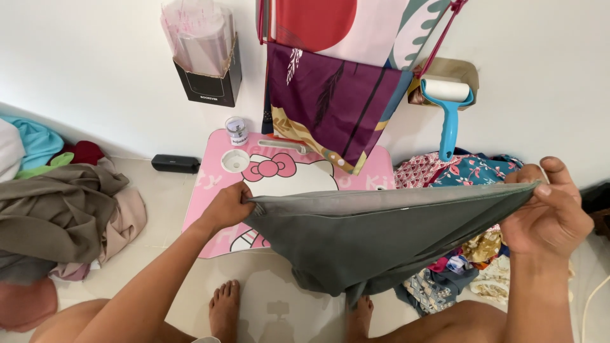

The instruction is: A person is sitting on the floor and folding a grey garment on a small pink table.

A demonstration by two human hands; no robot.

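Observation:
A grey-green cloth (375, 238) hangs stretched between both hands above the floor, its top edge taut and its lower part sagging toward my feet. My left hand (227, 206) pinches the cloth's left corner over a low pink table (210, 190) with a cartoon cat print. My right hand (551, 213) grips the right corner, raised slightly higher, above a heap of patterned fabrics (470, 171). My bare feet (223, 308) show below the cloth.
A pile of brown, beige and teal clothes (60, 213) lies at left. On the pink table stand a small jar (236, 131) and a white lid (234, 161). A blue lint roller (448, 108), a black wall box (206, 79) and hanging printed cloths (330, 95) line the wall.

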